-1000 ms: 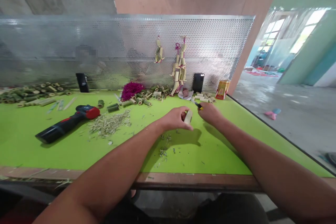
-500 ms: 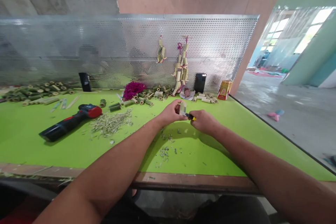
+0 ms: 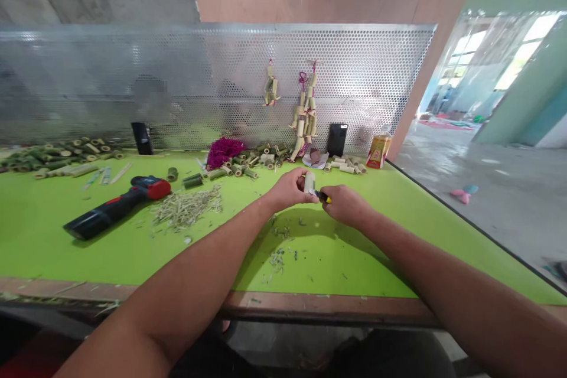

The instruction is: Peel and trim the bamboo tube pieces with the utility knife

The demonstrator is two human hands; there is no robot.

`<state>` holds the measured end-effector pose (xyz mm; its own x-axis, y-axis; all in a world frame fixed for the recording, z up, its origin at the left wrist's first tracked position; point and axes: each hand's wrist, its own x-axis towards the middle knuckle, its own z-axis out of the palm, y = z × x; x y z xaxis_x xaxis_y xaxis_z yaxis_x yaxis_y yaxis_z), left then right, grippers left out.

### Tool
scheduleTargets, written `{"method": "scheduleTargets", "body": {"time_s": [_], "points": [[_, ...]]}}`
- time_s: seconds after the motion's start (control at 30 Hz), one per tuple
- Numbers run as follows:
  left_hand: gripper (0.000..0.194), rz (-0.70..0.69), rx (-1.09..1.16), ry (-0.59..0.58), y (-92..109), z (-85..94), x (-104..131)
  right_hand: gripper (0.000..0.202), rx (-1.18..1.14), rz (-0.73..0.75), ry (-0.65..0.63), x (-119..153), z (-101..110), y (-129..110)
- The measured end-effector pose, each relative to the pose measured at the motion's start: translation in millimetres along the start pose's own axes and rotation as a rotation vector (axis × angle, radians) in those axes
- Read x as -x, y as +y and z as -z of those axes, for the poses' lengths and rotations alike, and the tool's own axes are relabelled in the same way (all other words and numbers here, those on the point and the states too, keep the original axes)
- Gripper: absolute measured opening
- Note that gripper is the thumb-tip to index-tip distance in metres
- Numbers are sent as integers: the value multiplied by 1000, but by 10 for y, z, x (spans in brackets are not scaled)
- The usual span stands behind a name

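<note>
A short pale bamboo piece (image 3: 310,182) is held up between the fingers and thumb of my left hand (image 3: 291,187), just above the green table. My right hand (image 3: 346,205) is closed round the yellow and black handle of a utility knife (image 3: 325,197). The knife's tip touches or nearly touches the lower end of the bamboo piece; the exact contact is too small to tell. Small shavings (image 3: 278,258) lie on the table below my hands.
On the left lie a cordless drill (image 3: 119,207) and a heap of bamboo slivers (image 3: 188,207). Cut bamboo pieces (image 3: 66,156), purple string (image 3: 224,152), a phone (image 3: 337,139) and a bottle (image 3: 379,149) line the back. Bamboo figures (image 3: 303,112) hang on the perforated metal panel (image 3: 363,71).
The bamboo piece has turned slightly in my left hand and stands more upright. Both hands stay in nearly the same place, the knife still against or close to the piece.
</note>
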<state>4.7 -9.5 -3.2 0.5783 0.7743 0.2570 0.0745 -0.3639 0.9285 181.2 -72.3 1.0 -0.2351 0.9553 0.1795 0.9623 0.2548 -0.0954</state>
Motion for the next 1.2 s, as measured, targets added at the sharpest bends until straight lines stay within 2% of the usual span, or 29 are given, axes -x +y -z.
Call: {"method": "scheduleTargets", "body": {"time_s": [0.13, 0.23, 0.27, 0.37, 0.4, 0.47, 0.57, 0.77, 0.97, 1.2], "points": [[69, 22, -43, -13, 65, -54, 52, 18, -41, -30, 69, -65, -14, 88], [65, 69, -105, -170, 97, -158, 118, 18, -84, -175, 145, -163, 43, 283], [67, 69, -104, -191, 97, -186, 127, 19, -78, -193, 177, -192, 72, 354], [70, 54, -62, -20, 68, -191, 104, 22, -93, -255, 337, -235, 122, 485], [69, 45, -27, 39, 54, -164, 87, 20, -128, -247, 347, -231, 116, 487], [67, 29, 51, 91, 22, -92, 57, 17, -205, -204, 281, -202, 70, 427], [71, 12, 177, 39, -29, -14, 32, 15, -223, -114, 145, -135, -26, 257], [76, -7, 273, -25, -98, -24, 5, 16, -76, 49, 79, -46, -81, 48], [73, 23, 217, -48, -60, -28, 10, 22, 8, 21, 36, -40, -21, 31], [72, 9, 202, -67, -13, -15, -13, 20, 39, -7, 72, -8, -26, 11]]}}
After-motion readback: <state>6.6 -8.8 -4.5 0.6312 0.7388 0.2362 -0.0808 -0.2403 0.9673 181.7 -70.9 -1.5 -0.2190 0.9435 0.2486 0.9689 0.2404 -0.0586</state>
